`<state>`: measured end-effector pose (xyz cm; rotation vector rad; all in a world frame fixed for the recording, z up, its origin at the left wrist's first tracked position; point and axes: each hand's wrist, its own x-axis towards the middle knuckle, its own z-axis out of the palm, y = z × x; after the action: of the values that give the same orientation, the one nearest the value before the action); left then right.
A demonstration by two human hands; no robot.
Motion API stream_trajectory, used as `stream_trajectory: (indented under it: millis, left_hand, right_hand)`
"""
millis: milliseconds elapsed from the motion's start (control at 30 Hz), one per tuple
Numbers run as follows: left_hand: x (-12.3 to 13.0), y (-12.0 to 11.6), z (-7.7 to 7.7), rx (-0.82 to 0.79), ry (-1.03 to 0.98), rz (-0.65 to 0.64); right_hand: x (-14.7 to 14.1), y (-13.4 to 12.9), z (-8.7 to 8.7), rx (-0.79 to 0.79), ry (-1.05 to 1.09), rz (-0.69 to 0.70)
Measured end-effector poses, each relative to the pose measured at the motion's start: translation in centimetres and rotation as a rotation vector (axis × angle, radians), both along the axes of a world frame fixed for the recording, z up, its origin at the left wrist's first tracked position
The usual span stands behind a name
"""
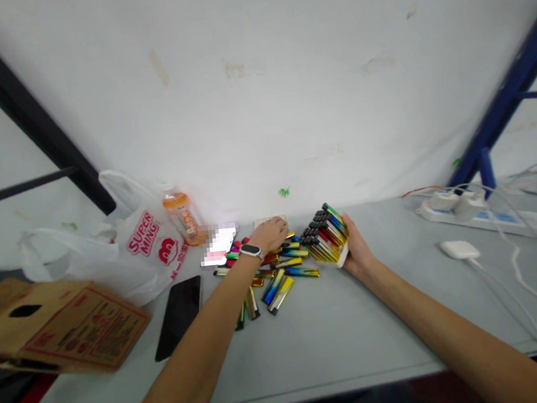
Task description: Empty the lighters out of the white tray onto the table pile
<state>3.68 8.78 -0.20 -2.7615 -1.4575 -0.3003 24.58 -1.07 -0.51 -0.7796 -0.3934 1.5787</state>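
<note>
My left hand (270,234) is over the back of a loose pile of lighters (277,289), wearing a smart band (251,250) at the wrist. Its fingers look bent downward and slightly apart, with the tips partly hidden; no held thing shows in it. The pile has shiny yellow, blue, green, red and silver lighters lying in many directions. To the right, my right hand (356,247) is closed around a pale tray (343,256) filled with lighters (324,237) in close rows. The tray is tilted, its lighters' black ends facing left.
Left of the pile are a black phone (179,318), a cardboard box (71,322), a white plastic bag (135,252) and an orange drink bottle (182,216). A white charger (460,250) and a power strip (493,216) with trailing cables lie on the right. A wall stands behind the grey table (358,338).
</note>
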Motion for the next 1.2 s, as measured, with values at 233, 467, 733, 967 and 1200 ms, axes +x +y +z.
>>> stream_trajectory:
  millis: [233,467,733,967,1200]
  left_hand:
    - [-2.3,-0.5,0.3,-0.011,0.022,0.143]
    - [-3.2,-0.6,1.0,0.009,0.06,0.261]
    - [-2.4,-1.5,1.4,0.096,-0.073,0.274]
    - [0.0,-5.5,1.0,-0.072,-0.683,0.105]
    - [1.3,-7.5,-0.5,-0.269,-1.152,0.101]
  right_hand:
    - [-0.1,0.0,0.2,-0.013,-0.059,0.018]
    - [0.0,0.2,0.0,0.01,-0.092,0.033]
    - [-0.1,0.1,0.4,-0.005,-0.069,0.042]
    - [0.1,0.8,0.2,-0.004,-0.149,0.072]
    - [-0.8,2.5,1.3,0.026,-0.356,0.198]
